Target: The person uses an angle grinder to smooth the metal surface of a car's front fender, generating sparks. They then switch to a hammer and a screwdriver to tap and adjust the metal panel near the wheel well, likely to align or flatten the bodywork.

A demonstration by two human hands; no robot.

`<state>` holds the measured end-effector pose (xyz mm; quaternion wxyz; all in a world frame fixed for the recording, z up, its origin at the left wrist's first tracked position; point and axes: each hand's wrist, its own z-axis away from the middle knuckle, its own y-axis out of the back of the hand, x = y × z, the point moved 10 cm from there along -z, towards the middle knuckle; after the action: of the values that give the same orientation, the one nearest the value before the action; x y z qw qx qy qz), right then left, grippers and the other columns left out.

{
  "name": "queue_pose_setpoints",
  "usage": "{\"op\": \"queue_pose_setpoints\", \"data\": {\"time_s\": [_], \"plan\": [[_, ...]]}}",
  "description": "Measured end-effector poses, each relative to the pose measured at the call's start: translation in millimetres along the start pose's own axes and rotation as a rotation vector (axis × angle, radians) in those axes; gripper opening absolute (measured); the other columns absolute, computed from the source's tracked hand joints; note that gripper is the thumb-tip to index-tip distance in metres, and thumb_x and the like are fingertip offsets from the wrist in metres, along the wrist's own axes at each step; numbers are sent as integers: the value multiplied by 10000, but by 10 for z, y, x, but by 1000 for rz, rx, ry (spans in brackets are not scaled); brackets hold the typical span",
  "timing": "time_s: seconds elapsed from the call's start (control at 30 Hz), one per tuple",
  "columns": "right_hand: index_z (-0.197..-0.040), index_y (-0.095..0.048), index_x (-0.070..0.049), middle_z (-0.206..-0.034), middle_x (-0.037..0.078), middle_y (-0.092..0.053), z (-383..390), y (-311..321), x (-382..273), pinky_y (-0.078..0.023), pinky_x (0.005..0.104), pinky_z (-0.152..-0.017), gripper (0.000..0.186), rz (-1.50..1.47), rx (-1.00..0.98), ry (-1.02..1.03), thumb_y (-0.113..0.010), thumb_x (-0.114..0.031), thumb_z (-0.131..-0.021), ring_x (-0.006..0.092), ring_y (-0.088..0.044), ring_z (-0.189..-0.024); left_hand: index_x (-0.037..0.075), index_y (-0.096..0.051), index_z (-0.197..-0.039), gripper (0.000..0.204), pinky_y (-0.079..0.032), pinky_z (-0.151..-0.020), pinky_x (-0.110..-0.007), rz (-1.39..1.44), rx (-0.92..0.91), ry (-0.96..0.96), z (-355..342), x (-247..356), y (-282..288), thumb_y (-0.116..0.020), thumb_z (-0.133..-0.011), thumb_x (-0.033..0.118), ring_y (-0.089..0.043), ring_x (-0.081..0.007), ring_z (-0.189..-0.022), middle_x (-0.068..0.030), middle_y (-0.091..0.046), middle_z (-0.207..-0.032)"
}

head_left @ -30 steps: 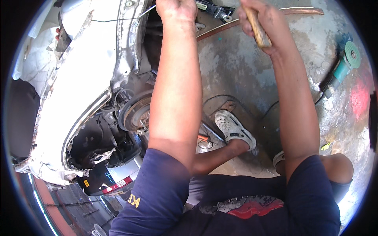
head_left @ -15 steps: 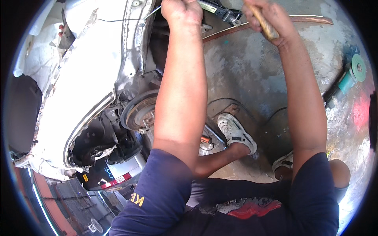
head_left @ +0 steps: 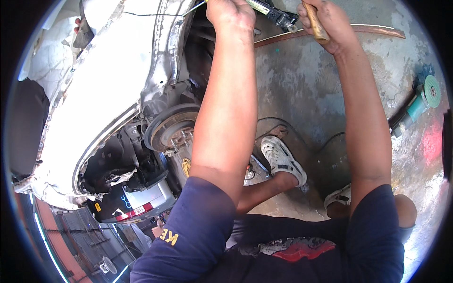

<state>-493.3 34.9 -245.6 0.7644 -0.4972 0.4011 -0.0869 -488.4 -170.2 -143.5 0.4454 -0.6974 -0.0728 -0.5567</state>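
Note:
At the top edge, my left hand (head_left: 232, 16) is closed around what looks like a screwdriver; its thin metal shaft (head_left: 194, 8) points left. The shaft's tip meets, or lies just over, the edge of a bare white car body panel (head_left: 118, 61). Most of the handle is hidden by my fingers and the frame edge. Farther right, my right hand (head_left: 330, 23) grips a wooden-handled tool (head_left: 317, 28), whose other end is out of view. The two hands are apart.
A wheel hub with a brake disc (head_left: 175, 132) shows beside my left forearm. A green angle grinder (head_left: 417, 106) lies on the concrete floor at right. A long brown strip (head_left: 377, 30) and a black jack-like tool (head_left: 276, 16) lie ahead. A black cable (head_left: 288, 123) crosses near my shoe.
My left hand and the screwdriver sit farther right in the picture, as do the car and floor items. My right hand, still on the wooden-handled tool, has shifted slightly right.

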Motion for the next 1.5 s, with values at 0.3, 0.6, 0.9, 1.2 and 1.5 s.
{"op": "queue_pose_setpoints", "data": {"time_s": [0.3, 0.6, 0.9, 1.2, 1.5], "plan": [[-1026, -638, -61, -737, 18, -593, 22, -140, -19, -470, 258, -453, 195, 68, -26, 38, -597, -248, -1065, 113, -562, -533, 178, -697, -1125, 139, -457, -769, -336, -173, 40, 106, 114, -25, 159, -656, -1078, 303, -636, -148, -935, 33, -705, -1009], [-1115, -601, -68, -746, 19, -594, 182, -176, -131, -465, 248, -453, 169, -31, -55, 17, -571, -231, -1084, 108, -557, -549, 69, -621, -1117, 177, -558, -844, -363, -291, 87, 149, 562, 118, 180, -621, -1104, 245, -694, -221, -1006, -39, -671, -1074], [-1100, -617, -86, -750, -16, -558, 311, -49, -94, -428, 223, -493, 196, 176, 62, 68, -596, -280, -1077, 62, -507, -565, 56, -620, -1069, 234, -502, -639, -298, -996, 109, 180, 743, 405, 690, -639, -1095, 288, -720, -194, -867, -80, -718, -987], [-1153, -663, -90, -740, -17, -603, 451, -114, 179, -441, 236, -467, 216, 260, 34, -19, -630, -278, -1052, 65, -538, -552, 13, -605, -1190, 230, -599, -807, -345, -818, 32, 233, 834, 273, 983, -641, -1092, 217, -734, -248, -1017, -153, -723, -1094], [-1307, -635, -60, -746, -46, -539, 555, -166, 215, -384, 185, -459, 346, 252, 62, 8, -624, -313, -1071, 25, -493, -552, 49, -577, -1056, 185, -593, -803, -355, -537, -63, 194, 737, 132, 468, -596, -1102, 227, -722, -296, -996, -89, -625, -986]]}}
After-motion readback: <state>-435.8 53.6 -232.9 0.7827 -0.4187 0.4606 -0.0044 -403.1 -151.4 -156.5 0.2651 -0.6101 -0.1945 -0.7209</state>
